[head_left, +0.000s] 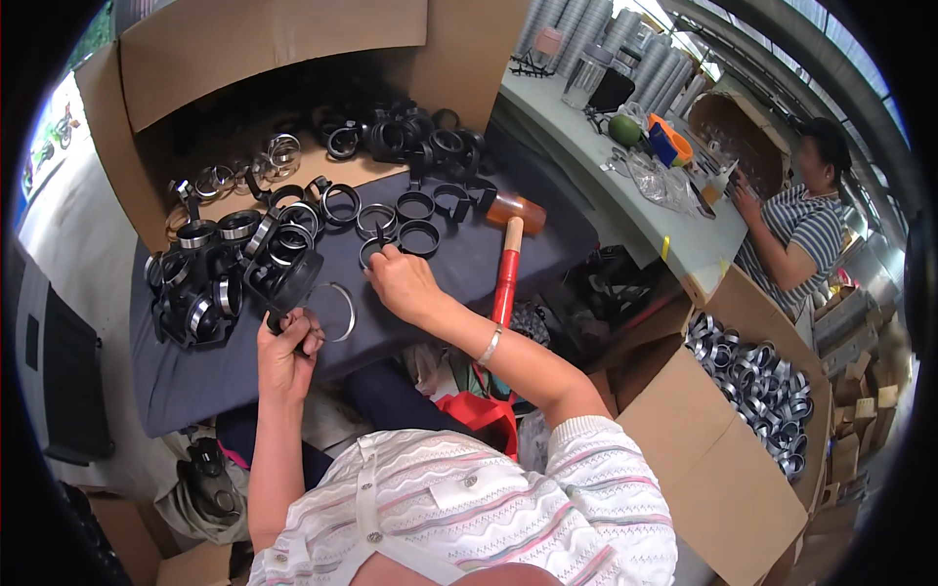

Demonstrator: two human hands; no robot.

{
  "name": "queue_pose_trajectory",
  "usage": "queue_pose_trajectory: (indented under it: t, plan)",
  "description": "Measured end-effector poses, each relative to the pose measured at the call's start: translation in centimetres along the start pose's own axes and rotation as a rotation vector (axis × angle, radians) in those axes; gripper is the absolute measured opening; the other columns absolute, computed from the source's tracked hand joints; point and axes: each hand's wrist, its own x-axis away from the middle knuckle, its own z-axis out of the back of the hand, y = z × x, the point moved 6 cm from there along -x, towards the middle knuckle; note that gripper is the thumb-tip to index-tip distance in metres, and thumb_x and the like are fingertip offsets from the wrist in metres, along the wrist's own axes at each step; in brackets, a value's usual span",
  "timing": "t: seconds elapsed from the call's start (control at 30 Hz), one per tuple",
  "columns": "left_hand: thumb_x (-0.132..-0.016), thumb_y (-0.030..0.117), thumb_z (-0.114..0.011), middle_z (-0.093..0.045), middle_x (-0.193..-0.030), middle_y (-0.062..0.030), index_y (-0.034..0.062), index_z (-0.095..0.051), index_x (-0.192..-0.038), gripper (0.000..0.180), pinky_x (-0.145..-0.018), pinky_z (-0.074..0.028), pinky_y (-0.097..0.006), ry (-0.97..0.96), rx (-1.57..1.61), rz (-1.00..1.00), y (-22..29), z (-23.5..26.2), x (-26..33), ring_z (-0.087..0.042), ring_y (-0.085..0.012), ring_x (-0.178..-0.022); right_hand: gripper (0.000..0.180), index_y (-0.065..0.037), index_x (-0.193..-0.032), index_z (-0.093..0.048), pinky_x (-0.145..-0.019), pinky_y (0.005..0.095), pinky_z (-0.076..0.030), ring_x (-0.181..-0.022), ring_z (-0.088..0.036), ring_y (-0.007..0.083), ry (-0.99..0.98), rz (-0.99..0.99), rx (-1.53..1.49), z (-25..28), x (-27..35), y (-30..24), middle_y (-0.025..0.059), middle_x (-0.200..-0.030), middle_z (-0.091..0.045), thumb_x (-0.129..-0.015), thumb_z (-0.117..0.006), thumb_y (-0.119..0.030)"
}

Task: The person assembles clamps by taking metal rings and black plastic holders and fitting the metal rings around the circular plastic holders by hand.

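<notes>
My left hand [291,337] is closed on the stem of a black plastic ring [293,285], which it holds up near the table's front edge. A thin silver metal ring [350,314] shows right beside those fingers; whether they grip it too I cannot tell. Farther right, the fingers of my right hand [408,283] pinch a black ring [367,256] by its stem, the ring partly hidden behind the hand. Beyond it stand several black rings with stems [418,237]. A mallet [511,239] with an amber head and red-wrapped handle lies right of my right hand.
Piled black rings with silver bands [200,293] crowd the cloth-covered table [166,391] at left. An open cardboard box [274,39] at the back holds more rings. Another box [703,430] of rings stands at right. A person [801,225] works at a pale bench [684,234].
</notes>
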Motion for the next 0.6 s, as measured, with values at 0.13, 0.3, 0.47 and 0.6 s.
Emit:
queue_pose_trajectory:
  t: [0.13,0.3,0.47,0.6]
  plan:
    - [-0.08,-0.006,-0.059,-0.046,-0.074,-0.0038,0.0104,-0.041,-0.076,0.024,-0.052,-0.032,-0.025,-0.074,0.061,-0.062,0.9,0.6,0.8,-0.039,-0.0109,-0.051,0.042,0.004,-0.099,-0.06,-0.047,0.0235,-0.042,-0.057,-0.053,0.0096,-0.45,-0.605,-1.687,-1.8,0.6,-2.8,0.0077,-0.085,-0.063,-0.096,-0.044,-0.035]
    - [-0.077,-0.007,-0.061,-0.052,-0.074,-0.0057,0.0064,-0.044,-0.078,0.022,-0.05,-0.036,-0.025,0.102,-0.042,-0.118,2.2,-0.3,1.2,-0.052,-0.0138,-0.064,0.025,-0.001,-0.109,-0.055,-0.048,0.0239,-0.042,-0.058,-0.051,0.0095,-0.461,-0.627,-1.666,0.2,0.7,-4.2,0.0064,-0.082,-0.058,-0.089,-0.057,-0.016]
    - [-0.077,-0.002,-0.065,-0.052,-0.069,-0.0002,0.0057,-0.052,-0.079,0.015,-0.05,-0.036,-0.02,0.32,-0.394,-0.227,4.3,3.4,4.1,-0.05,-0.0085,-0.056,0.018,0.0,-0.098,-0.057,-0.049,0.0267,-0.046,-0.056,-0.054,0.0119,-0.28,-0.313,-1.141,0.6,-0.7,-4.6,0.0041,-0.072,-0.057,-0.082,-0.063,-0.006]
    - [-0.085,0.013,-0.06,-0.054,-0.072,-0.002,0.0041,-0.053,-0.083,0.012,-0.05,-0.034,-0.019,0.428,-0.477,-0.215,5.2,6.9,8.2,-0.048,-0.0074,-0.056,0.021,-0.002,-0.093,-0.058,-0.054,0.035,-0.049,-0.062,-0.06,0.0246,-0.101,0.304,-0.194,0.1,0.3,-7.4,0.0095,-0.074,-0.057,-0.076,-0.067,-0.01]
